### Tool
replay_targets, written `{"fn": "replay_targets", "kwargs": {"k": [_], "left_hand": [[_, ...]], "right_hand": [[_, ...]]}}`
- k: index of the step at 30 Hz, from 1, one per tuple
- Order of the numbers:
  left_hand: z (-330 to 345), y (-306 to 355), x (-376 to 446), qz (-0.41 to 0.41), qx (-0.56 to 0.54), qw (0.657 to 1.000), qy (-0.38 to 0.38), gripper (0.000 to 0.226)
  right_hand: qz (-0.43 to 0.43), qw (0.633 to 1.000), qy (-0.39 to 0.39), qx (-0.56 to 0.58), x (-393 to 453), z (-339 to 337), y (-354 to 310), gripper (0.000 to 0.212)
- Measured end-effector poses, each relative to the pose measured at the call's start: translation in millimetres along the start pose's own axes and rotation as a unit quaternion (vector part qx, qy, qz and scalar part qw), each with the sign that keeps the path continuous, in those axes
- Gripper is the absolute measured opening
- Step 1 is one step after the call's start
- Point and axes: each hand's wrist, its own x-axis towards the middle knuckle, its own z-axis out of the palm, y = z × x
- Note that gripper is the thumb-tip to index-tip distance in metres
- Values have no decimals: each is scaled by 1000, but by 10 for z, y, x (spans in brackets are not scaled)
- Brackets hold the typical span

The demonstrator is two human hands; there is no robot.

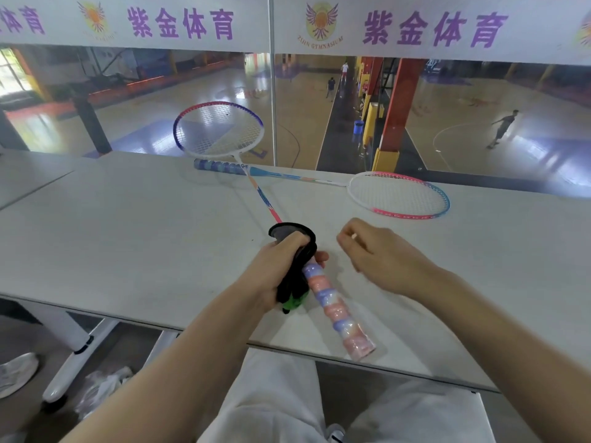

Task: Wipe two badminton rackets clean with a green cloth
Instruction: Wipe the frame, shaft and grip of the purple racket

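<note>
Left hand grip holding cloth around racket handle, right hand loosely curled beside

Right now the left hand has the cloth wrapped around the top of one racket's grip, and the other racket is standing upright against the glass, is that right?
Not quite. The left hand does hold the cloth around that racket, but the head view shows the other racket lying flat on the table, crossed under the first one's shaft, not upright.
</note>
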Motion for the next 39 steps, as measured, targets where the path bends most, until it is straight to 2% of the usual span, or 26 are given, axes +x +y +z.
{"fn": "replay_targets", "kwargs": {"k": [4,5,9,11,13,16,18,25,28,34,37,39], "left_hand": [[-26,-76,-148,-14,21,999,-39,20],[-25,-96,-184,-17,30,998,-55,21],[18,-138,-332,-22,87,990,-109,25],[29,-146,-390,-24,110,985,-130,26],[24,-162,-441,-29,137,979,-149,28],[20,-178,-490,-34,178,966,-183,25],[20,-141,-483,-38,201,957,-204,23],[16,35,-345,-42,319,909,-264,23],[2,132,-275,-37,378,878,-293,24],[36,365,-89,-49,483,796,-362,22],[107,477,27,-35,551,753,-359,21],[163,560,94,-21,590,735,-333,22]], "right_hand": [[-26,998,49,-24,38,-29,9,5],[-34,997,58,-33,52,-24,-1,6],[-119,980,119,-101,137,-20,0,26],[-174,966,119,-152,187,-28,15,33],[-234,943,113,-206,218,-43,-17,37],[-332,885,100,-311,252,-33,-58,48],[-364,862,69,-345,265,-33,-74,49],[-365,870,23,-332,234,-80,63,28],[-362,874,11,-324,162,-152,131,15],[-383,863,29,-328,65,-203,335,32],[-364,868,7,-337,127,-166,470,34],[-322,882,-23,-344,180,-160,504,46]]}}
